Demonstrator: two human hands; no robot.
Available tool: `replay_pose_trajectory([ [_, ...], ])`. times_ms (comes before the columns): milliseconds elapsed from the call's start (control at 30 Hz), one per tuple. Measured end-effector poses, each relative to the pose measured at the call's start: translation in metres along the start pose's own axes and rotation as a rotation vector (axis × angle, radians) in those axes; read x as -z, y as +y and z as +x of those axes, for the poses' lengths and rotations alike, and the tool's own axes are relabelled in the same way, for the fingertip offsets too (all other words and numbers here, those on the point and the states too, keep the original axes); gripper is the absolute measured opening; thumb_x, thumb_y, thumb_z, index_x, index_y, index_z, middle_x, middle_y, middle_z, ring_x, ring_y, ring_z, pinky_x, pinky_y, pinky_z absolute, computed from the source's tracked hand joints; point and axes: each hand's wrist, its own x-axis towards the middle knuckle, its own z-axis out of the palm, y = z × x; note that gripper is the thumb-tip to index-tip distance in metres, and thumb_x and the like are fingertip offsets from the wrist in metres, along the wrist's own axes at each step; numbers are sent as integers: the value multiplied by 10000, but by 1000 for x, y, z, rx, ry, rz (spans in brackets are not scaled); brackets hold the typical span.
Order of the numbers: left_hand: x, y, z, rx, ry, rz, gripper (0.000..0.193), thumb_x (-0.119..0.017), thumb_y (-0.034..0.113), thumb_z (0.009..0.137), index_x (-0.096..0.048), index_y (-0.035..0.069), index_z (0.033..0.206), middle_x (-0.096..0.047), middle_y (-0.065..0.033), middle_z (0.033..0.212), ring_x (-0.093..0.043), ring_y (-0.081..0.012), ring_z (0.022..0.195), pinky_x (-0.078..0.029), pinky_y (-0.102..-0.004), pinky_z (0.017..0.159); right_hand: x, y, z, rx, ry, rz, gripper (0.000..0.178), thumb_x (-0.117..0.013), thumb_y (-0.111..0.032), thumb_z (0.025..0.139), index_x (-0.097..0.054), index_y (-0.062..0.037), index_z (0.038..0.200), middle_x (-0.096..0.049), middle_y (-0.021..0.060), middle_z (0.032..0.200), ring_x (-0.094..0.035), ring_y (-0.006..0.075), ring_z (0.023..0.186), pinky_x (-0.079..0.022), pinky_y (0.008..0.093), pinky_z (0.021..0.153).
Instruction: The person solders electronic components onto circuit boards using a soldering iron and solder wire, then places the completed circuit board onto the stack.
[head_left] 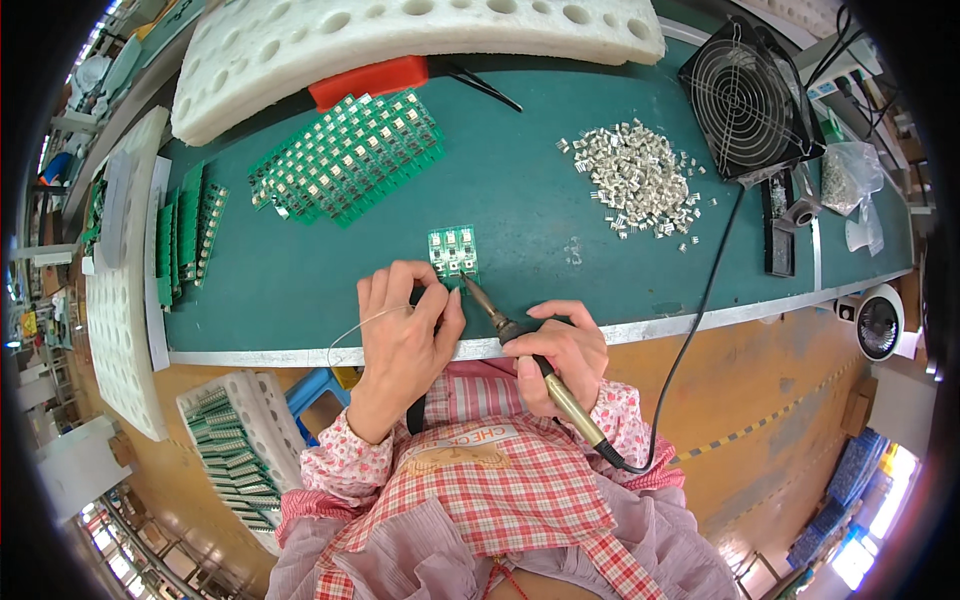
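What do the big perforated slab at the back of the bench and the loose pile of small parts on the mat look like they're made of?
The perforated slab looks like white foam: matte, soft rounded edges, rows of punched holes. The pile of small parts looks like bright metal, probably plated: silvery and glinting, though too small to tell the exact kind. The mat seems a dull green rubbery sheet.

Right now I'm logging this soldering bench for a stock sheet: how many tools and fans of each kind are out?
Soldering iron, held in the right hand: 1
Black square fan on the green bench: 1
Small round white fan off the bench edge: 1
Total: 3
The loose metal parts and green boards are too many to count.
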Motion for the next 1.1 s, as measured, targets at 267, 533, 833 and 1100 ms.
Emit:
replay_pose_trajectory([
  [267,0,-1,-2,11,-3,-26,108,-694,16,778,-593,29,741,-587,-82,922,-512,-276,795,-369,-396,708,2,1,0,-10,-33,13,118,-650,-12,756,-663,-61,863,-591,28,608,-586,184,527,-541,426,824],
  [533,10,-8,-7,19,0,-67,83,-680,1,772,-599,11,753,-617,-90,961,-529,-272,817,-376,-392,731,4,-1,-10,7,65,56,90,-651,-12,743,-669,-59,817,-589,26,583,-576,181,493,-551,424,788],
  [833,5,-13,-9,23,21,-52,87,-685,14,772,-601,20,755,-617,-74,972,-529,-265,824,-378,-390,743,-5,-6,1,5,-15,51,111,-648,-7,755,-655,-48,858,-621,40,611,-598,189,520,-546,429,809],
  [1100,5,-11,-6,35,9,-33,101,-697,23,778,-599,29,758,-606,-65,975,-531,-252,818,-373,-390,732,-10,-3,0,-1,-21,34,130,-649,-2,775,-641,-42,898,-657,59,678,-610,196,547,-543,434,827],
])
